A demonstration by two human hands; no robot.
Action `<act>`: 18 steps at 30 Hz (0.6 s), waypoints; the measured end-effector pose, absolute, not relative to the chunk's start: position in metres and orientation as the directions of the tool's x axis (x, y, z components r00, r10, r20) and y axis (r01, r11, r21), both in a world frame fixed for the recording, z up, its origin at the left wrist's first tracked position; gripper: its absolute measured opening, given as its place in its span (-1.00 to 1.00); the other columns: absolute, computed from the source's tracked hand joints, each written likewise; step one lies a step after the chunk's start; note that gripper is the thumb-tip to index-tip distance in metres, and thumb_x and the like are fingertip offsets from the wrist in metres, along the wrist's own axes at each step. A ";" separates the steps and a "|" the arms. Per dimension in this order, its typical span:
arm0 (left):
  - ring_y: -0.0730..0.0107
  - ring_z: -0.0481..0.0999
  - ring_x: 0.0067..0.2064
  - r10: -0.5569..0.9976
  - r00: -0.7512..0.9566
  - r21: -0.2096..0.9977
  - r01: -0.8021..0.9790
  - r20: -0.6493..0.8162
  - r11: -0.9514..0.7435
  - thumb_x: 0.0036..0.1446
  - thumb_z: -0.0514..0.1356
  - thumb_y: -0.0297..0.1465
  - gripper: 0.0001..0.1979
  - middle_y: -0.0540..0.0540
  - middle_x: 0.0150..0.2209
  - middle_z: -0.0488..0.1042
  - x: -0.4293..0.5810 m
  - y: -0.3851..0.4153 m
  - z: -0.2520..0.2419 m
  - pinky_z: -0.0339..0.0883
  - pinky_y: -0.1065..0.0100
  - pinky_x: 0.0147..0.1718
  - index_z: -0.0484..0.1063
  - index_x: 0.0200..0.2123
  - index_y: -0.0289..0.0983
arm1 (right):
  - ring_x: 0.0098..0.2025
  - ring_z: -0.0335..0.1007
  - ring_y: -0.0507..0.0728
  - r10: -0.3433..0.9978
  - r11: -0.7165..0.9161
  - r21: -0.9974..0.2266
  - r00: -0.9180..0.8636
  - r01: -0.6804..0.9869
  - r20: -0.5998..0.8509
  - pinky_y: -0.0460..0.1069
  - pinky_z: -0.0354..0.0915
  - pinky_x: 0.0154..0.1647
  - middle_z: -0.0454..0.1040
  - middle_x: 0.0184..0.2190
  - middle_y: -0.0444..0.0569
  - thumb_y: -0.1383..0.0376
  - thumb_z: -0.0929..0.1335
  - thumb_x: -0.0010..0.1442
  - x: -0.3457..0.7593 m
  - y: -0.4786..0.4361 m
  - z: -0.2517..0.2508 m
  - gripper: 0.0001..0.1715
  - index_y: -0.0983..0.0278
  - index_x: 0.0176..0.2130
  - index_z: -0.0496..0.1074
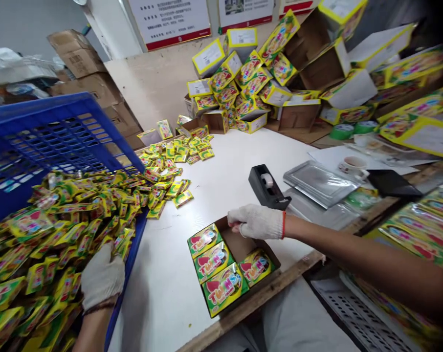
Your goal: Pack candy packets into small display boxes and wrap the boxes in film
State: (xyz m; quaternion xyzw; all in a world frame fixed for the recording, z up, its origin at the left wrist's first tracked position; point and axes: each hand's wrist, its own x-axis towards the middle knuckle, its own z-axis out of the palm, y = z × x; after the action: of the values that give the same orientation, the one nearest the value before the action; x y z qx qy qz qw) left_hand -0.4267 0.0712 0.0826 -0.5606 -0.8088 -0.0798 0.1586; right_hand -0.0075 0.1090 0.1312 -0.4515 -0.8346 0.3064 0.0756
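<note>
**Gloved hands work between sachet heap and part-filled carton**

On the white worktop [221, 161], a tilted blue plastic crate [49, 142] at left of frame carries a heap of yellow-green sachets [60, 230]. At lower centre, an open brown carton [239, 244] holds four boxed packs [224, 288], with a gap at its far corner. My right hand [256, 221] hovers at that gap, fingers together, nothing visibly held. My left hand [102, 276] lies on the heap; whether its fingers are clamped on anything, I cannot tell.
</note>
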 end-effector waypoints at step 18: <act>-0.40 0.18 0.30 0.809 0.475 0.023 0.858 0.345 -0.513 0.26 0.09 -0.16 -0.21 -0.45 0.31 0.18 -0.241 0.013 0.021 0.28 -0.43 0.04 -0.21 0.43 -0.22 | -0.30 0.38 0.23 0.319 0.691 -0.509 -0.848 0.514 -0.424 0.05 0.27 -0.25 0.26 -0.70 -0.07 0.42 0.50 -0.13 -0.036 0.171 0.119 -0.59 0.29 -0.75 0.25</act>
State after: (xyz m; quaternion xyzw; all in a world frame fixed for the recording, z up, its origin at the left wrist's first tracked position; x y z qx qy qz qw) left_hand -0.2415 0.0126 0.0210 -0.8554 -0.4872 -0.1581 0.0766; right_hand -0.0363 0.1714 0.1186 -0.2295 -0.9067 0.3193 -0.1528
